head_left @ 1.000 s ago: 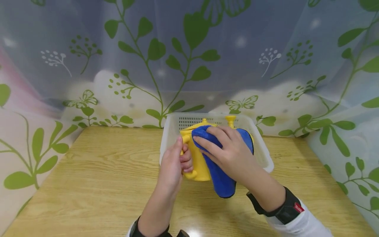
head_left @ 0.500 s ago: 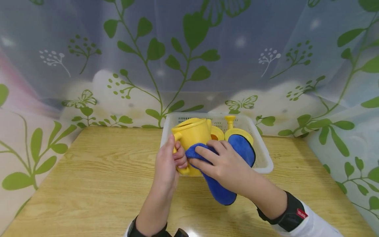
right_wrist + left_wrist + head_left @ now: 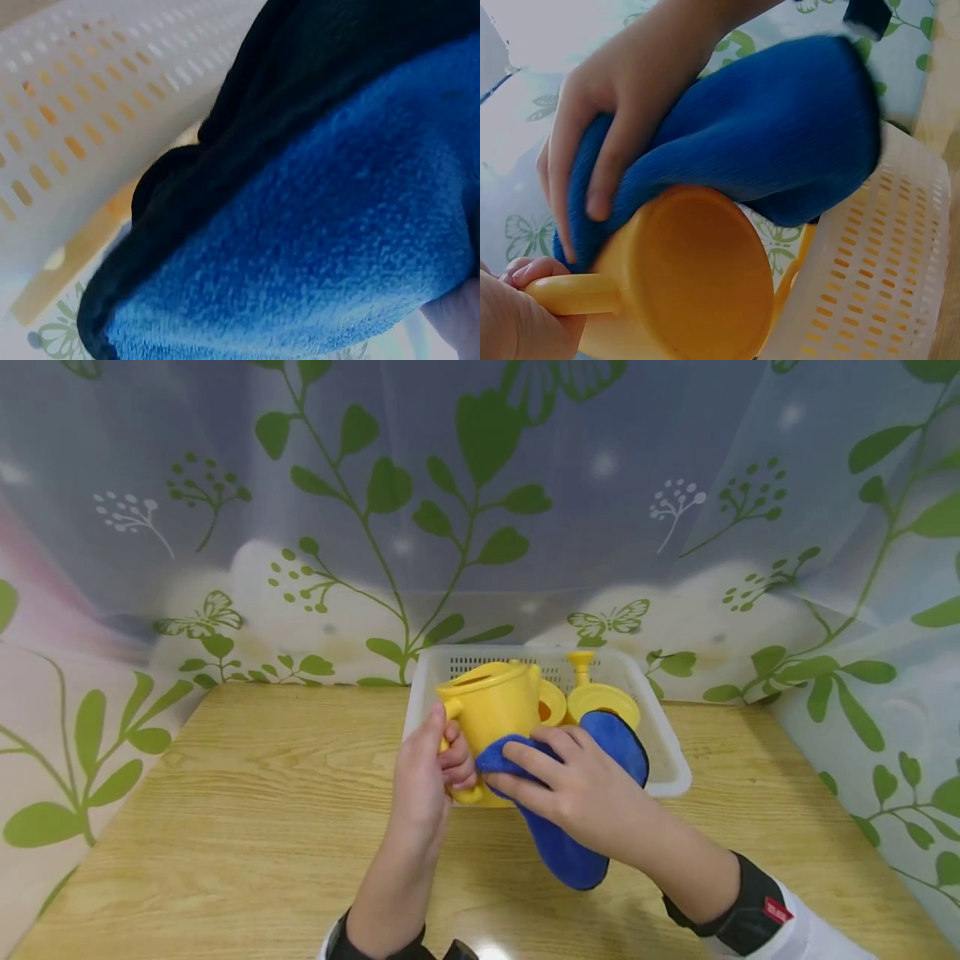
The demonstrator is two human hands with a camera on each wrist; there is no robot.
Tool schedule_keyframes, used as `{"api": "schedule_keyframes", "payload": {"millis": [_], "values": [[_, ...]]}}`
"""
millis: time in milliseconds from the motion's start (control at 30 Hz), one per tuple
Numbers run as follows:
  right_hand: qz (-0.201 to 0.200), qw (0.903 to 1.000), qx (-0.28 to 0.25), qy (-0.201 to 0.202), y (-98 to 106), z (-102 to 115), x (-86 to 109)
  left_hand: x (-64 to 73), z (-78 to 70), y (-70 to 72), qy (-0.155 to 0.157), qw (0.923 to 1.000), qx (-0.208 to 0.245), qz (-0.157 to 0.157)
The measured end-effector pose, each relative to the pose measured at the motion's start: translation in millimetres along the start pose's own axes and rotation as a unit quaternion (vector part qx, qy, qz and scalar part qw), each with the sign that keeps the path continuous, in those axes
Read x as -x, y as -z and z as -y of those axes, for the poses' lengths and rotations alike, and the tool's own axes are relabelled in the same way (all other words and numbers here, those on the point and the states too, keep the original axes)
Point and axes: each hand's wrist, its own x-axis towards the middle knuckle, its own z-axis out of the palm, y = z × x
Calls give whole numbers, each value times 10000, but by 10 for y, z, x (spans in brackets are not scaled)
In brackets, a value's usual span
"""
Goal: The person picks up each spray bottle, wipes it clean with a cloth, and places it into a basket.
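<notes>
In the head view my left hand (image 3: 429, 768) grips the handle of a yellow watering can (image 3: 495, 702), held up over the front of the white basket. My right hand (image 3: 581, 789) holds a blue cloth (image 3: 566, 852) with a dark edge and presses it against the lower side of the can. The left wrist view shows the round bottom of the can facing that camera, with the cloth draped along its wall. Cloth fills most of the right wrist view, where only a bit of the hand shows.
A white perforated basket (image 3: 670, 760) stands on the wooden table (image 3: 285, 827). Inside it lie a yellow part with a stem and round disc (image 3: 603, 697) and a yellow ring-shaped piece (image 3: 553, 697). A leaf-patterned curtain (image 3: 322, 560) hangs behind.
The can has tipped and shifted slightly left, so its top opening shows. My right hand and the cloth have slid from its upper part down to its lower side.
</notes>
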Motion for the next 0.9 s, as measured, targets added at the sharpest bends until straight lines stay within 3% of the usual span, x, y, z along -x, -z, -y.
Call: {"api": "schedule_keyframes", "payload": {"millis": [167, 367, 600, 900], "values": [[-491, 9979, -186, -371, -31, -173, -135, 6, 51, -29, 76, 9999, -37, 64], [-894, 9936, -315, -622, -53, -291, -264, 13, 73, -53, 170, 9998, -13, -91], [-788, 9959, -305, -319, -57, -286, -253, 0, 46, -36, 221, 9994, 99, -252], [-709, 9968, -380, 9, -83, -206, -50, -50, 25, -13, 231, 9979, 389, -453]]}}
